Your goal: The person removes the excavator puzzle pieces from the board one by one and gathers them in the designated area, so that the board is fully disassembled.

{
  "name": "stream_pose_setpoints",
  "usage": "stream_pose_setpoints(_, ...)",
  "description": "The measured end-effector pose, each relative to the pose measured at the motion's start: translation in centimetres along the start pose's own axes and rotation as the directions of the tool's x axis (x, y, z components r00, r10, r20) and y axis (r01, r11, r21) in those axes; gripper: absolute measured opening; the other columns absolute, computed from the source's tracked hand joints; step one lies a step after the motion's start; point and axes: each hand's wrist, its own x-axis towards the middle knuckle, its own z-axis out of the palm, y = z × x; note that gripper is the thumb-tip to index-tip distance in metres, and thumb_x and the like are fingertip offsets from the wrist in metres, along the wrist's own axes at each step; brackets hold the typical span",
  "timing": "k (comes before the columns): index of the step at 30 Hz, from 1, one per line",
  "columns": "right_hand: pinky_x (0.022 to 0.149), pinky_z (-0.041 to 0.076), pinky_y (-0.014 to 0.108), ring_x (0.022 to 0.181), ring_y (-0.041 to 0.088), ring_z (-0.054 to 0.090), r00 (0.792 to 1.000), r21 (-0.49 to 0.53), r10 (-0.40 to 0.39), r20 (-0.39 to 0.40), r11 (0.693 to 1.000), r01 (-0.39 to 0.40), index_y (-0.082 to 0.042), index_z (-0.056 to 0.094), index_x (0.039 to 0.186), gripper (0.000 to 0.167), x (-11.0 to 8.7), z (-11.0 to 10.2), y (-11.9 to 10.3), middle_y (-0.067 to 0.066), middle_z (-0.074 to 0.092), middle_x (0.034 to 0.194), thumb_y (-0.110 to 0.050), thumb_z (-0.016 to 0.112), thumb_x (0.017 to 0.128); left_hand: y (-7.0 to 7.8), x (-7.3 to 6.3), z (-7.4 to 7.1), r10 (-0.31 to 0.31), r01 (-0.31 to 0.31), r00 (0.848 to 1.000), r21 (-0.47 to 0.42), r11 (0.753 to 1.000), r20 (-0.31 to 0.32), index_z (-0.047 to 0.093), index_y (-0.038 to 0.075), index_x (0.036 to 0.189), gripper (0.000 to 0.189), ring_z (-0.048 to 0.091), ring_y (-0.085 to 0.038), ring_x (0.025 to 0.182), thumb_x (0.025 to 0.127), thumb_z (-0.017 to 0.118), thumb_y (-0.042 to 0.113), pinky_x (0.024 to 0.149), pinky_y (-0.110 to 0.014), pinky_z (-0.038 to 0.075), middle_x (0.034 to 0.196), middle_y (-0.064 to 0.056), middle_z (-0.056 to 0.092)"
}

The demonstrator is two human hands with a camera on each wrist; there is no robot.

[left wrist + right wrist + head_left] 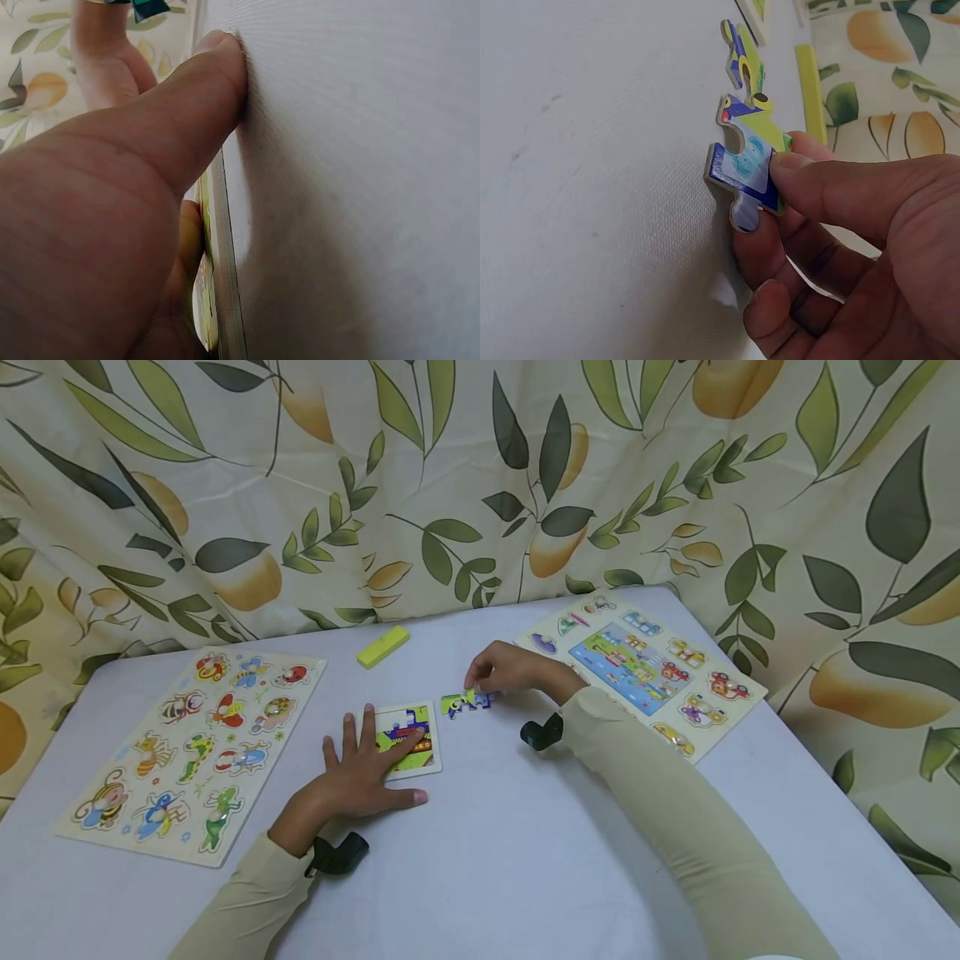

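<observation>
My left hand (352, 781) lies with fingers spread over a small framed jigsaw puzzle (437, 752) showing a colourful picture on green; part of it is covered by the fingers. In the left wrist view the thumb (214, 82) reaches past the frame's edge onto the cloth. My right hand (506, 668) pinches a jigsaw piece (742, 161) in blue, pale blue and green between thumb and fingers, close over the table. Beyond it, another jigsaw piece (739, 56) in green, yellow and blue overlaps its far end in the right wrist view.
A white board with insect pictures (191, 756) lies at the left. Another board with vehicle pictures (637, 668) is at the right, partly behind the right forearm. A yellow-green block (383, 647) sits toward the back, before a leaf-patterned curtain (450, 485).
</observation>
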Motion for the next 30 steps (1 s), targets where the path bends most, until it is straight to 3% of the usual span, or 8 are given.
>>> stream_pose_setpoints(19, 0.08, 0.045, 0.029, 0.089, 0.019, 0.054, 0.999, -0.056, 0.037, -0.005, 0.998, -0.038, -0.006, 0.072, 0.099, 0.013, 0.24, 0.59, -0.14, 0.005, 0.065, 0.094, 0.001, 0.062, 0.092, -0.03, 0.15, 0.2, -0.008, 0.008, 1.0, 0.015, 1.0, 0.001, 0.027, 0.031, 0.154, 0.092, -0.023, -0.053, 0.137, 0.079, 0.065, 0.067, 0.098, -0.074, -0.011, 0.155, -0.028, -0.02)
stream_pose_setpoints(25, 0.084, 0.044, 0.031, 0.09, 0.019, 0.053, 1.0, -0.126, 0.02, 0.009, 0.992, -0.019, -0.007, 0.071, 0.099, 0.013, 0.15, 0.77, -0.29, 0.004, 0.065, 0.093, 0.0, 0.061, 0.093, -0.06, 0.2, 0.19, -0.004, 0.004, 1.0, 0.01, 1.0, 0.0, 0.027, 0.03, 0.154, 0.092, -0.023, -0.053, 0.136, 0.079, 0.065, 0.067, 0.098, -0.074, -0.012, 0.155, -0.028, -0.021)
stream_pose_setpoints(30, 0.083, 0.044, 0.031, 0.089, 0.019, 0.053, 1.0, -0.124, 0.016, -0.009, 0.992, -0.017, -0.006, 0.07, 0.1, 0.012, 0.04, 0.87, -0.36, 0.005, 0.063, 0.092, 0.0, 0.061, 0.094, -0.13, 0.15, 0.22, -0.006, 0.006, 1.0, 0.003, 1.0, 0.006, 0.027, 0.031, 0.154, 0.092, -0.024, -0.052, 0.136, 0.079, 0.064, 0.067, 0.098, -0.073, -0.013, 0.155, -0.027, -0.021)
